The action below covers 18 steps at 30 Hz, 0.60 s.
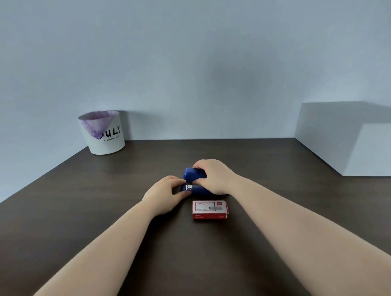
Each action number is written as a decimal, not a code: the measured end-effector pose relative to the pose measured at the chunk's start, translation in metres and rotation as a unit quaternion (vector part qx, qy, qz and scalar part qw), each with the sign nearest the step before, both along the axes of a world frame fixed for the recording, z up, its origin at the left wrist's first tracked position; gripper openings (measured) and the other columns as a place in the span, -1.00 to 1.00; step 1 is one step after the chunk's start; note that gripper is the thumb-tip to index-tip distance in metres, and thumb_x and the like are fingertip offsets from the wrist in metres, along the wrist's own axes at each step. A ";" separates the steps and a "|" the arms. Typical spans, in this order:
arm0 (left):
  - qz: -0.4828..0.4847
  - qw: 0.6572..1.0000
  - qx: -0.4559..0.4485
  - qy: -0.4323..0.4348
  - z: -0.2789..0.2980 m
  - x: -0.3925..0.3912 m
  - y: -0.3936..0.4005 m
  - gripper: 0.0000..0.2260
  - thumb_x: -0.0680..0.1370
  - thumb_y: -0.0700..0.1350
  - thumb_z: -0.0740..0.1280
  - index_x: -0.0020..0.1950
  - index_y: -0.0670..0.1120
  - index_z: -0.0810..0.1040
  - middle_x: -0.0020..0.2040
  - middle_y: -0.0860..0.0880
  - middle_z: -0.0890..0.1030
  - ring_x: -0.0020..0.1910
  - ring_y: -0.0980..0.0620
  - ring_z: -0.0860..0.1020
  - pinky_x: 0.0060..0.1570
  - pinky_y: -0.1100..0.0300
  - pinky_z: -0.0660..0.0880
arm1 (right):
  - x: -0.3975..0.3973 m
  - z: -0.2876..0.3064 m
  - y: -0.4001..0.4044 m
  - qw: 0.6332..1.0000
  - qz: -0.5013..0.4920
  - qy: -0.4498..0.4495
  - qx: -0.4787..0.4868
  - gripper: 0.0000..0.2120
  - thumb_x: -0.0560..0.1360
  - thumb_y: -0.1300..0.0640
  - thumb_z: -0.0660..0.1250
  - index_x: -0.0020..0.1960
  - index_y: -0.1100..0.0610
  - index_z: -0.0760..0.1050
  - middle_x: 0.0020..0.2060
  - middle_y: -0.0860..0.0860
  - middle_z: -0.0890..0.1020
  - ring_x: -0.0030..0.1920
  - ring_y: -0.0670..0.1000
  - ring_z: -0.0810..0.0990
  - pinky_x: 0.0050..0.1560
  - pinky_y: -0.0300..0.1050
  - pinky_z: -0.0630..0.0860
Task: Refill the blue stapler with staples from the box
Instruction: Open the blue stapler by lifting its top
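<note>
On the dark table (77, 210), a white bin (104, 133) meets the wall.

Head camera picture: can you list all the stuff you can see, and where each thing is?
blue stapler: one, dark blue, middle of the table, top lifted, held by both hands
staple box: one, red and white, lying closed on the table just in front of the stapler
bin: one, white with black lettering and a purple liner, far left of the table by the wall
white block: one, white, far right of the table
table: one, dark brown
wall: pale blue-grey, behind the table
left hand: on the stapler's base
right hand: on the stapler's top
</note>
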<state>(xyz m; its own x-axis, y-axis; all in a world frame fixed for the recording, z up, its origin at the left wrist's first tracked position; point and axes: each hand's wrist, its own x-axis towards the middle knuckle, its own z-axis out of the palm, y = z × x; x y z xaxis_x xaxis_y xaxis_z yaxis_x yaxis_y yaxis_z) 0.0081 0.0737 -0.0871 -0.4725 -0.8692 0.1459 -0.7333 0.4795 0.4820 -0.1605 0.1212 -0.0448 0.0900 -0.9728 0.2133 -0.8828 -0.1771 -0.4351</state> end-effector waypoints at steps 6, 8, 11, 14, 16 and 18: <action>-0.005 1.000 -0.012 0.006 -0.001 0.000 -0.004 -0.65 0.46 0.13 0.32 0.22 0.08 0.52 0.24 0.10 0.50 0.25 0.09 0.45 0.25 0.14 0.40 | -0.010 0.010 0.003 0.998 0.002 -0.049 -0.038 -0.73 0.47 0.12 0.37 0.12 0.19 0.47 -0.05 0.07 0.58 -0.13 0.01 0.47 -0.10 -0.16 0.32; -0.009 1.000 -0.014 0.007 0.000 0.001 -0.006 -0.66 0.46 0.13 0.33 0.21 0.08 0.54 0.23 0.10 0.51 0.23 0.10 0.46 0.25 0.14 0.40 | -0.015 0.015 0.005 0.997 -0.003 -0.069 -0.046 -0.74 0.46 0.11 0.38 0.10 0.19 0.48 -0.07 0.06 0.57 -0.11 0.04 0.50 -0.08 -0.12 0.39; -0.013 1.000 -0.017 0.007 -0.001 0.001 -0.009 -0.65 0.45 0.13 0.33 0.20 0.08 0.54 0.24 0.09 0.51 0.23 0.10 0.46 0.27 0.12 0.40 | -0.030 0.020 0.011 0.987 -0.041 -0.132 -0.085 -0.71 0.44 0.09 0.41 0.11 0.17 0.48 0.00 0.09 0.61 -0.01 0.09 0.56 0.07 -0.02 0.49; -0.013 1.000 -0.019 0.002 -0.002 0.001 -0.009 -0.64 0.45 0.14 0.32 0.21 0.08 0.53 0.25 0.09 0.51 0.24 0.09 0.45 0.27 0.12 0.40 | -0.055 0.020 0.025 0.962 -0.054 -0.251 -0.097 -0.64 0.46 0.19 0.38 0.21 0.09 0.38 0.00 0.08 0.58 0.02 0.08 0.58 0.10 0.00 0.54; -0.014 1.000 -0.021 0.002 -0.002 0.002 -0.009 -0.63 0.46 0.14 0.32 0.22 0.07 0.52 0.26 0.08 0.51 0.25 0.09 0.45 0.27 0.14 0.39 | -0.070 0.014 0.036 0.933 -0.035 -0.346 -0.088 -0.59 0.50 0.29 0.31 0.26 -0.03 0.33 -0.02 0.04 0.50 0.03 0.08 0.57 0.04 0.02 0.61; -0.015 1.000 -0.025 0.001 -0.002 0.001 -0.009 -0.63 0.46 0.13 0.33 0.23 0.05 0.52 0.26 0.06 0.51 0.26 0.07 0.45 0.28 0.13 0.38 | -0.083 0.004 0.044 0.900 -0.046 -0.425 -0.080 -0.65 0.51 0.34 0.27 0.21 0.01 0.39 0.01 0.03 0.45 0.08 0.10 0.56 -0.04 -0.01 0.66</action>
<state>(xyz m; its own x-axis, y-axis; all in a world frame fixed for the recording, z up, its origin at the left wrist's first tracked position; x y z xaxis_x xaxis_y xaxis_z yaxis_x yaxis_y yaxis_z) 0.0093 0.0645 -0.0892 -0.4974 -0.8466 0.1895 -0.7179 0.5243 0.4579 -0.2432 0.1657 -0.0413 -0.2515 -0.9186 0.3050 -0.2567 -0.2405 -0.9361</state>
